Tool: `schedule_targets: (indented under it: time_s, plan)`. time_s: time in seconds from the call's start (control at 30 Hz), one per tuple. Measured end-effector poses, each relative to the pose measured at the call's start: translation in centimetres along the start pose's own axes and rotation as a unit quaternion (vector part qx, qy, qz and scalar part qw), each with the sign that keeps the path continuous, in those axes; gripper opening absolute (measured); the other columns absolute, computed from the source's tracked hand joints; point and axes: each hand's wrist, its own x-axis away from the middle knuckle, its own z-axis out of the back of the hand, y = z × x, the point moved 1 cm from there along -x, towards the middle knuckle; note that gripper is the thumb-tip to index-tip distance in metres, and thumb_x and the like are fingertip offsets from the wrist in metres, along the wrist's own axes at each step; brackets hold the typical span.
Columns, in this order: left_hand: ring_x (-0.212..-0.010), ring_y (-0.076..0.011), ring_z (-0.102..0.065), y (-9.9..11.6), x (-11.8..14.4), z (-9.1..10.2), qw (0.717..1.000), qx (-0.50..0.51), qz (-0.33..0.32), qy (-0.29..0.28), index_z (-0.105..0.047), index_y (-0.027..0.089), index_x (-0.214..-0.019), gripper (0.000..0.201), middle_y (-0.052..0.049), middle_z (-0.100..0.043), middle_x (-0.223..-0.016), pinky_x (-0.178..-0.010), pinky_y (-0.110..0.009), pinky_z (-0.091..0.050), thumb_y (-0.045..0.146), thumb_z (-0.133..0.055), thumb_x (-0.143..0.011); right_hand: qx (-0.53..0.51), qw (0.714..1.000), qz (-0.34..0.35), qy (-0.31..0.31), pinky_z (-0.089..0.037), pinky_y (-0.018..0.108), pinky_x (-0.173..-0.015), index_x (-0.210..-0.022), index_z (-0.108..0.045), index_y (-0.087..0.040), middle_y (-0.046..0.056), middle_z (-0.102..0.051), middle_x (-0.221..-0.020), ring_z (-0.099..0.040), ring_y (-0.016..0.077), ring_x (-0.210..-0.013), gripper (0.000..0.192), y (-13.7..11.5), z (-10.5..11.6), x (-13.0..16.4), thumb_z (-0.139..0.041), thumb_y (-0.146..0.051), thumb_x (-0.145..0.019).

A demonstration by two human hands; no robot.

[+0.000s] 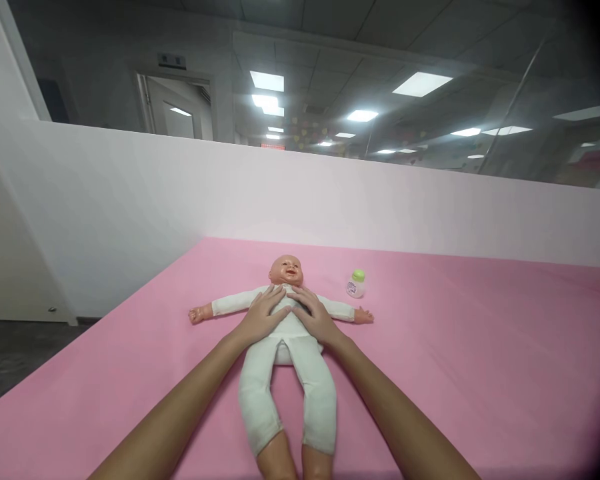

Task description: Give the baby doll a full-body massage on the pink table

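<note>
A baby doll (286, 373) in a white bodysuit lies on its back on the pink surface (470, 353), arms spread out, head pointing away from me. My left hand (265, 312) rests flat on the doll's chest, fingers apart. My right hand (314, 315) lies flat on the chest beside it, fingertips nearly meeting the left hand's. Neither hand grips anything.
A small clear bottle with a green cap (356, 284) stands on the pink surface, just right of the doll's head. A white partition wall (230, 193) runs behind the surface. The pink surface's left edge drops to a dark floor (15, 360).
</note>
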Motion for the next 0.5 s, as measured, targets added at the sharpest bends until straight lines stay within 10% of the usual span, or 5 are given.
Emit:
schedule_targets:
  time_s: [0.5]
  plan:
    - [-0.156, -0.0285, -0.020, 0.22, 0.02, 0.04, 1.000, -0.004, -0.006, 0.015, -0.048, 0.027, -0.151, 0.062, -0.003, -0.035, -0.163, -0.127, -0.052, -0.018, 0.059, -0.048, -0.097, 0.017, 1.000, -0.002, 0.003, -0.028, 0.053, -0.123, -0.131, -0.067, -0.032, 0.005, -0.053, -0.151, -0.040, 0.0270, -0.146, 0.040, 0.16, -0.13, 0.02, -0.057, -0.049, -0.096]
